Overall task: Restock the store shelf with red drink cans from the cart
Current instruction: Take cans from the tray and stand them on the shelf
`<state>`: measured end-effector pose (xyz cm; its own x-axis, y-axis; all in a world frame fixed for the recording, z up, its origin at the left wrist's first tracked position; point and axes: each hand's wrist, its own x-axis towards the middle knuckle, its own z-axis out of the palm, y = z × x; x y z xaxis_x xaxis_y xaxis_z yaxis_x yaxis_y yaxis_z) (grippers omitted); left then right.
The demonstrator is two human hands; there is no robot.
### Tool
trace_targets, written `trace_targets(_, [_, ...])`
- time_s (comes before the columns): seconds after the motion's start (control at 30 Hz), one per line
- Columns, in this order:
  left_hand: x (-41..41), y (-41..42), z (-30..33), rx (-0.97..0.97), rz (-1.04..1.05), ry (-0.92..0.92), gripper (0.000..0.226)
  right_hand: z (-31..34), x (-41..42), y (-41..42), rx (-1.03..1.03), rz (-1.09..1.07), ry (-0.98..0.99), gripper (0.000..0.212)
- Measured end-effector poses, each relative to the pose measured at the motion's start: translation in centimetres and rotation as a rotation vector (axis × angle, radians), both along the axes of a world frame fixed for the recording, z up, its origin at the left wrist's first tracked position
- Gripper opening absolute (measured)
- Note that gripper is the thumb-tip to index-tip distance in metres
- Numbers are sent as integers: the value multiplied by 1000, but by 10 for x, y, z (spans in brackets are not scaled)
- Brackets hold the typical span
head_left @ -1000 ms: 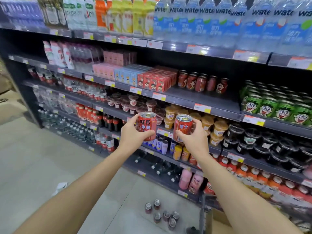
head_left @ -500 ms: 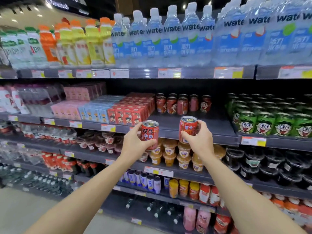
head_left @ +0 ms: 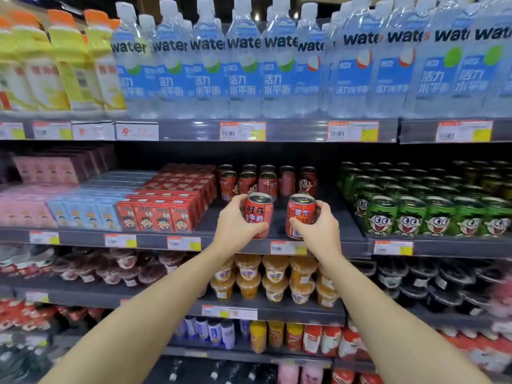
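Two red drink cans are held upright just above the front edge of the shelf (head_left: 327, 234), in the gap before the row of red cans (head_left: 266, 181) already stocked at the back. The left can (head_left: 259, 214) is gripped by the left hand (head_left: 235, 231), fingers curled round its lower body; the right can (head_left: 300, 214) is gripped likewise by the right hand (head_left: 318, 231). Rigid, smooth metal walls can be expected, and moderate weight if full (dents are likely if dropped). Hold is best taken round the mid-body, so each base is left free to be set flat beside the green cans (head_left: 410, 214).
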<state>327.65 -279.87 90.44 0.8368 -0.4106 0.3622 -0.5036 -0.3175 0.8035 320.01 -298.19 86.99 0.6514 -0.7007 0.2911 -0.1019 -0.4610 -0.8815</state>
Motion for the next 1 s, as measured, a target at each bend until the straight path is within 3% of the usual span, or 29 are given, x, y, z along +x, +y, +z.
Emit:
trace_targets(0.7, [57,-86,-36,73,-36,7,75,-17,38,-39,-67,-197,105,75])
trace_targets(1.0, [55,-82,-48,58,-66,40,78,-24,41,-55,-81,-122,154,76])
